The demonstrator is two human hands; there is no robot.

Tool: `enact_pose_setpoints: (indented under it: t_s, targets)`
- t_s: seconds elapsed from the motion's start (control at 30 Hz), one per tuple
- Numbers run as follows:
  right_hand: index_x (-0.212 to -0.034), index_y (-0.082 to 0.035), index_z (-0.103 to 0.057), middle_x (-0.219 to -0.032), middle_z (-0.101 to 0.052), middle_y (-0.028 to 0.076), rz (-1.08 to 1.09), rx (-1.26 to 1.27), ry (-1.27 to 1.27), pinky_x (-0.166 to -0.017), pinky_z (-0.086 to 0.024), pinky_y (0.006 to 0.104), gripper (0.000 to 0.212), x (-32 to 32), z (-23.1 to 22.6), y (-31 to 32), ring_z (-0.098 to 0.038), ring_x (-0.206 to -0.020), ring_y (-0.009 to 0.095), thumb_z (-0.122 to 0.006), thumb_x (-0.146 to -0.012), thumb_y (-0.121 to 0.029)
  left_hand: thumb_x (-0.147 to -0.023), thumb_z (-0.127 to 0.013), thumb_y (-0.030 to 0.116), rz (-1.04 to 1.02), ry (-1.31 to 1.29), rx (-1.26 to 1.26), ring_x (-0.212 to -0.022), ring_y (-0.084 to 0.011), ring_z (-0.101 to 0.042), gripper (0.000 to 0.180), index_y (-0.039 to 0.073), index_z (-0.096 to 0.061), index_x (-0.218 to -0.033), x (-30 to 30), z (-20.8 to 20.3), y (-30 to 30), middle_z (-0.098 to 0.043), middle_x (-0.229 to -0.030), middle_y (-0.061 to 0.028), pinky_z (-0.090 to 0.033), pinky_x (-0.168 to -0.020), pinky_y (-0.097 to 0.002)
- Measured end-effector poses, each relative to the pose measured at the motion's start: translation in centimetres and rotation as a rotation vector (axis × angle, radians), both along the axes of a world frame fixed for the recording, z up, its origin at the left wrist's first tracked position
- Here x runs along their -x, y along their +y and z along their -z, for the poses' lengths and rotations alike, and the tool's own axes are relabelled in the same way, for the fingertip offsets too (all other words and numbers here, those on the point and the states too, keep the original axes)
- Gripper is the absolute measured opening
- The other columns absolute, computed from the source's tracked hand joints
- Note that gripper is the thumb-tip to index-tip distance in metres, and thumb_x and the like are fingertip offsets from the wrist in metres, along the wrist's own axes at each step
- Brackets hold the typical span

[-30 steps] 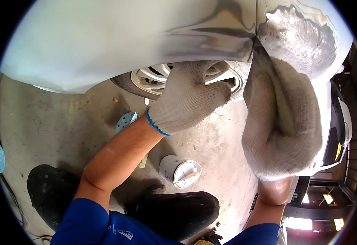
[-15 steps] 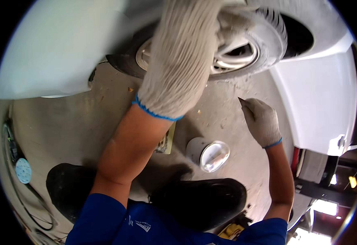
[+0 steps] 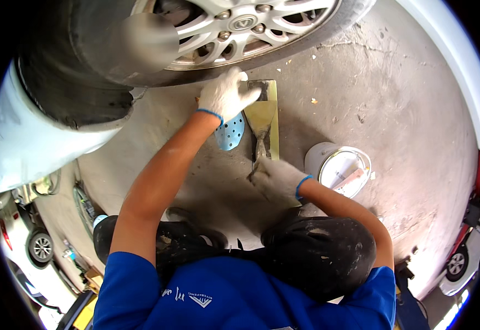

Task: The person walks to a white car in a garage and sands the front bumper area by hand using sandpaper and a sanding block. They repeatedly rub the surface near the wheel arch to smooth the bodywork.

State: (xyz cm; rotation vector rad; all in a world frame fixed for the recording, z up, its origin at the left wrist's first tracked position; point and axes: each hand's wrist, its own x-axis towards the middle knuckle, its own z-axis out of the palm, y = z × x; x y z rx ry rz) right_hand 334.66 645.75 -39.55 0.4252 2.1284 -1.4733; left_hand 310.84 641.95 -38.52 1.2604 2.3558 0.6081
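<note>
My left hand point(image 3: 226, 96), in a white knit glove with a blue cuff, reaches just below the car tyre. Its fingers are stretched and the thumb stands apart, with nothing seen in them. Beneath its wrist lies a light blue sanding disc point(image 3: 230, 135) with dark holes. My right hand point(image 3: 278, 179), gloved the same way, is closed around the handle of a putty knife point(image 3: 261, 118). The knife's broad, yellowish blade points away from me, over a long flat board point(image 3: 274, 140) with a pale yellow edge. My fingers hide the handle's end.
A silver-spoked wheel point(image 3: 243, 23) on a dark tyre point(image 3: 223, 74) fills the far side. To the right stands a round tin point(image 3: 322, 159), a strip across its shiny top. White body panels point(image 3: 36, 137) curve at left. Hoses point(image 3: 80, 201) and cars lie farther out.
My left hand has come down from in front of the wheel. My right hand has moved left and nearer, to the board. The view has shifted, showing the sanding disc and the whole board.
</note>
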Motion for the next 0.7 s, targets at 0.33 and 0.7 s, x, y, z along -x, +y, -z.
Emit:
enact_pose_setpoints:
  t_s: [0.33,0.7]
  targets:
    - [-0.118,-0.005,-0.052,-0.094,-0.065,0.020,0.316,-0.088,0.410,-0.079,-0.051,0.0416,0.035,1.2,-2.4,5.9,-0.064,-0.089,0.036,-0.059,-0.088,-0.022,-0.075,-0.067,0.018,0.069,-0.174,0.290,-0.087,-0.0315,-0.066,0.035,-0.002,-0.059,-0.102,3.2,3.0,-4.4,-0.065,-0.095,-0.0206,-0.052,-0.077,-0.0391]
    - [-0.087,0.002,-0.063,-0.072,-0.060,0.010,0.500,0.077,0.507,-0.066,-0.048,0.0313,0.019,7.3,-11.8,7.5,-0.057,-0.068,0.014,-0.066,-0.086,-0.016,-0.085,-0.069,0.018,0.102,-0.681,-0.180,-0.089,-0.0106,-0.058,0.033,0.002,-0.057,-0.110,-1.8,-14.1,-3.4,-0.060,-0.094,-0.0026,-0.050,-0.080,-0.0286]
